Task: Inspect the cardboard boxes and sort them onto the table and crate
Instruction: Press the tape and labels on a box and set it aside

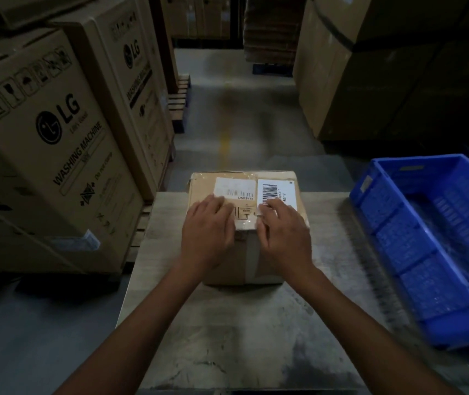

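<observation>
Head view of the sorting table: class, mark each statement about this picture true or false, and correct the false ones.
1. The small cardboard box sits inside the blue crate. False: it rests on the table, and the blue crate stands to its right.
2. Both hands lie on top of the box. True: the left hand and the right hand rest on its near top edge.
3. The box has no labels. False: two white barcode labels are stuck on its top.
4. The large boxes at left are printed "washing machine". True.
5. The blue crate is full of boxes. False: no boxes show inside it.
</observation>
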Demonstrator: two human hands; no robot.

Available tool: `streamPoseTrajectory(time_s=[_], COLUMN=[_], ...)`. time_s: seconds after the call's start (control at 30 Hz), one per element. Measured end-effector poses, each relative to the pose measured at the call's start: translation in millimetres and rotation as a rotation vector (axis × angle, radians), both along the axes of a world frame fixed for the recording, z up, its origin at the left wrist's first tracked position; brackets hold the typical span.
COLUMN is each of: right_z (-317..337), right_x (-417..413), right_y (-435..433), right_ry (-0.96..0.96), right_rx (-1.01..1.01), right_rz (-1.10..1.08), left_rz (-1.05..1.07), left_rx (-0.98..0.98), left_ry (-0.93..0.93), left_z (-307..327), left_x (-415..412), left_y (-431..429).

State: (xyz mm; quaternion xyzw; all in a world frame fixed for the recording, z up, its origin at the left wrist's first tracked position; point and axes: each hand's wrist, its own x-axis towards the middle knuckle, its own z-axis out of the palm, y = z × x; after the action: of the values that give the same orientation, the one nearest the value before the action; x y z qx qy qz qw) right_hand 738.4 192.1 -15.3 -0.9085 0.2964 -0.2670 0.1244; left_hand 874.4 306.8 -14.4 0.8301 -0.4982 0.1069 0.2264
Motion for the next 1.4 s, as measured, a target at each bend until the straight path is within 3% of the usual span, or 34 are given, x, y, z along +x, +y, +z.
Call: streamPoseTrajectory(time_s=[0.17, 0.37, 0.47, 0.6, 0.83, 0.9, 1.0, 1.07, 1.13, 1.2, 1.3, 1.4], right_z=[7, 37, 29, 27, 38, 40, 30, 21, 16, 15, 12, 18], right_x=[1, 21, 29, 26, 35, 35, 35, 31, 23, 16, 10, 3], right_y=[-2, -38, -37, -47, -62, -74, -75, -77, -84, -87, -86, -74], right_ry=[0.076, 0.311, 0.419, 0.371, 0.416, 0.385, 0.284, 0.234, 0.121, 0.008, -0.030, -0.033], right_rx=[0.036, -0.030, -0.017, 0.040, -0.059, -0.010, 0.124, 0.348, 0.663, 0.829, 0.858, 0.824], right_rz=[0.009, 0.023, 0.081, 0.060, 0.104, 0.100, -0.053, -0.153, -0.169, -0.148, -0.109, -0.109], left_rz=[-0.045, -0.064, -0.024, -0.023, -0.053, -0.023, 0.221, 0.333, 0.325, 0.291, 0.280, 0.265], left_rx=[0.018, 0.263, 0.392, 0.376, 0.331, 0.208, 0.040, -0.013, -0.007, -0.024, -0.102, -0.114], left_ry=[0.018, 0.144, 0.065, 0.040, -0.095, -0.041, 0.150, 0.391, 0.595, 0.728, 0.837, 0.800], left_z=[13, 35, 21, 17, 27, 29, 24, 19, 18, 21, 28, 30], left_x=[4, 32, 31, 33, 52, 55, 56, 56, 56, 53, 47, 36], left_y=[2, -24, -25, -25, -37, -42, -38, -32, -27, -24, -20, -13])
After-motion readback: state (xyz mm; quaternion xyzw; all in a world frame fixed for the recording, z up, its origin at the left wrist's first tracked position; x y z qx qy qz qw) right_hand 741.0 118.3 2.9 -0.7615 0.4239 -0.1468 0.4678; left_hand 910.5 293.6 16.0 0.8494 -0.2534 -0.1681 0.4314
